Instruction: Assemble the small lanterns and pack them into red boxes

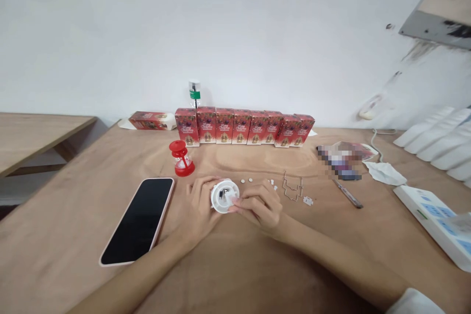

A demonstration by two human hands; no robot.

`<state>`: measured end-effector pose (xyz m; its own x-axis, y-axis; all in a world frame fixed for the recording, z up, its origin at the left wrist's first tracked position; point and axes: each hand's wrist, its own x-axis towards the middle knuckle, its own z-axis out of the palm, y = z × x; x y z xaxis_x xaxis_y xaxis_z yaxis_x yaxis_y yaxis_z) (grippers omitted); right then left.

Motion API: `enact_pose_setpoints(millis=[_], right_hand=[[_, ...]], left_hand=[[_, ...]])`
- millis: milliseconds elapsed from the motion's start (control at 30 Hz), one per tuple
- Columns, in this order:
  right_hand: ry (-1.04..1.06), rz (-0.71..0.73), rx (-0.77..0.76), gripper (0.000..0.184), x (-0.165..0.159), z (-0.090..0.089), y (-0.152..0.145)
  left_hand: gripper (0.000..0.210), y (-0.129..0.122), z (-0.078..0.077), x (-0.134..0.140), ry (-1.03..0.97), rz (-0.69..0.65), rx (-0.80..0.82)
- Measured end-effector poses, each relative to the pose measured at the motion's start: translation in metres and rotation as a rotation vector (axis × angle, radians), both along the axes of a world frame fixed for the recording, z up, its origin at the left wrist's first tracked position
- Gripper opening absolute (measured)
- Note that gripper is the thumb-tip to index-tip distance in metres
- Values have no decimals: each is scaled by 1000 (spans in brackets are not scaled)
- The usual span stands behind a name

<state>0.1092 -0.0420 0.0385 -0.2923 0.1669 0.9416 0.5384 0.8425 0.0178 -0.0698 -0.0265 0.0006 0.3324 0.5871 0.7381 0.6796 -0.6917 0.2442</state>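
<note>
My left hand (201,206) is closed around a round white plastic base (215,200), its open underside turned up toward me. Inside the ring dark parts show in a recess. My right hand (260,204) has thumb and forefinger pinched at the base's right side, on a small white piece (230,199) whose shape is partly covered by the fingertips. Just beyond the hands lie small round white discs (243,181). A red miniature lantern (182,159) with clear sides stands behind my left hand. Bent metal wire pieces (293,187) and a small white flat part (308,200) rest to the right.
A row of red printed boxes (224,127) stands near the wall, a clear bottle (195,93) behind it. One open box (150,120) lies at left. A phone (140,221) lies left, a cutter knife (349,194) and white power strip (434,223) right.
</note>
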Motion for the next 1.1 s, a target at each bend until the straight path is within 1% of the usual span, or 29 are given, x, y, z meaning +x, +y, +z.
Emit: enact_pose_setpoints(millis=[100, 200, 400, 467, 533, 633, 700, 800, 867, 967, 1033, 1100], right_hand=[[-8, -10, -26, 3, 2, -2, -1], [-20, -15, -19, 3, 3, -1, -1], [-94, 54, -15, 5, 3, -1, 0], [-110, 65, -33, 4, 2, -2, 1], [-99, 63, -60, 9, 2, -3, 2], [-99, 17, -68, 14, 4, -3, 2], [-161, -36, -72, 18, 6, 0, 1], [-268, -97, -143, 25, 10, 8, -1], [-308, -80, -205, 25, 12, 13, -1], [-334, -7, -268, 21, 15, 20, 2], [-316, 25, -290, 17, 17, 22, 6], [-280, 40, -318, 18, 19, 21, 9]], left_hand=[[34, 0, 1, 1, -4, -13, 13], [34, -1, 3, 1, 24, -23, -1], [32, -2, 7, 2, 51, -9, 44], [31, -1, 6, 3, 63, -9, 48], [29, -1, 5, 3, 64, -8, 46], [29, 0, 3, 3, 69, 12, 21], [29, 0, 2, 2, 66, 24, 23], [29, 0, 3, 3, 70, 18, 24], [29, 0, 3, 3, 69, 16, 23], [32, 0, 3, 3, 68, 33, 9], [32, 1, 3, 3, 70, 47, -10], [31, 1, 3, 3, 64, 55, -12]])
